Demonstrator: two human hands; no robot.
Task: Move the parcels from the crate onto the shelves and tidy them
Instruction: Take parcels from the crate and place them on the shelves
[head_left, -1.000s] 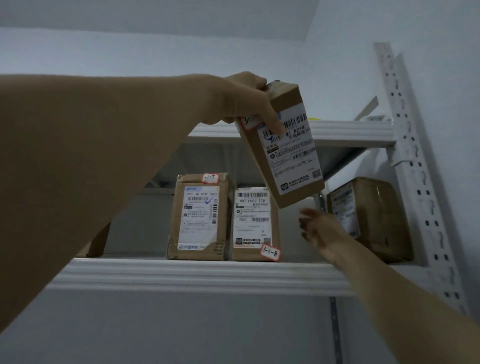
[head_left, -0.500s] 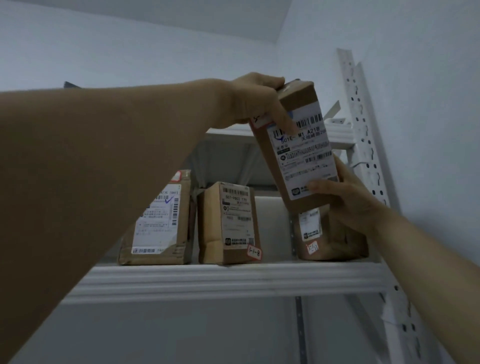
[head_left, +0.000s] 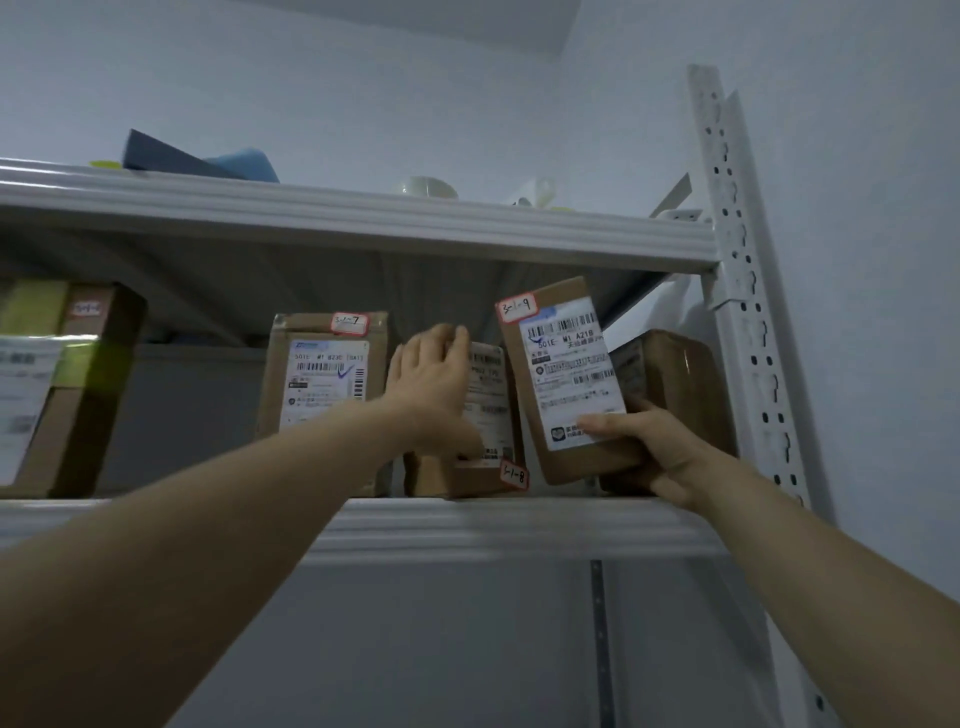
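Parcel 3-1-9 (head_left: 563, 379) is sitting right of centre in the frame, at the shelf (head_left: 519, 525). Its bottom edge is lying so close to the front rim that I cannot tell whether it is touching the board. It is standing between parcel 3-1-8 (head_left: 488, 410) on its left and a brown parcel (head_left: 670, 379) on its right, label facing out. Its long axis is running nearly upright but leaning, the top tipping toward the left of the frame.

The right hand (head_left: 660, 457) is gripping its lower right corner, the thumb lying across the bottom of the label and the other fingers curling under and behind the box. The left hand (head_left: 434, 384) is lying flat on the front of parcel 3-1-8, fingers straight and close together, thumb pointing down to the right. Whether the tips are hooking over the top edge is unclear. Parcel 3-1-7 (head_left: 322, 384) is standing just beside it, further left.

By my reading, the right hand is doing the placing while the left is bracing the neighbour. The coming move is turning on that lean. The top is probably going to need swinging toward the right of the frame, away from the left hand, until the box is standing square in the gap.
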